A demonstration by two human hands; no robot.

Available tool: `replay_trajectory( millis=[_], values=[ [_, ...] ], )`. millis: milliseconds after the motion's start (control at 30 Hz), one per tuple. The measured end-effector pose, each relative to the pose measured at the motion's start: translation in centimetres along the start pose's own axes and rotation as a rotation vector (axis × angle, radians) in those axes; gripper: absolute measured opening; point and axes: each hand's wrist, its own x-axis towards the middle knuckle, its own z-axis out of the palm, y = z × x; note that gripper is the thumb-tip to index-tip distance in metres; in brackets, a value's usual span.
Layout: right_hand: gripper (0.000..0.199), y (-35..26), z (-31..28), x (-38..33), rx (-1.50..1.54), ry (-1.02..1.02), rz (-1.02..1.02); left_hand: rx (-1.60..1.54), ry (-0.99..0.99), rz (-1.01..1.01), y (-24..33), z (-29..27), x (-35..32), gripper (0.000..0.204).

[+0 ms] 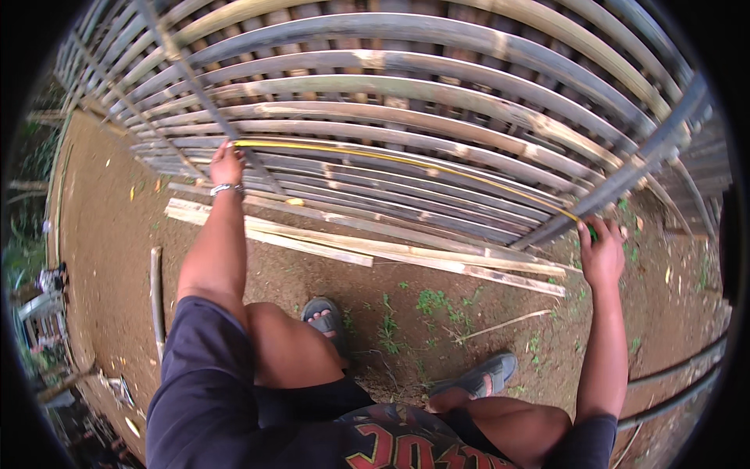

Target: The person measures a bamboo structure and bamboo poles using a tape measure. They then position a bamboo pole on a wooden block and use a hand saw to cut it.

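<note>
Left hand (pixel 226 165), right hand (pixel 601 252) pinch tape measure (pixel 406 163) taut across bamboo fence (pixel 437 86); span stretched, reading probably pending.

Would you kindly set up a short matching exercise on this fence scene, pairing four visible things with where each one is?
Things:
1. left hand
2. right hand
3. yellow tape measure
4. loose bamboo slats

Places:
A. lying on the dirt at the foot of the fence
B. stretched across the fence slats between the two hands
C. at the tape's end beside the left diagonal brace
D. at the tape's other end, low by the right diagonal brace

Pairs: 1-C, 2-D, 3-B, 4-A
</note>
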Motion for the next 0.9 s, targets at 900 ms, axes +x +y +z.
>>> replay_trajectory(
  millis=[900],
  values=[
    [0.029,2.1,0.0,1.5,0.020,-0.130,0.001,0.066,0.067,0.060,-1.4,-0.4,3.5,0.040]
  ],
)
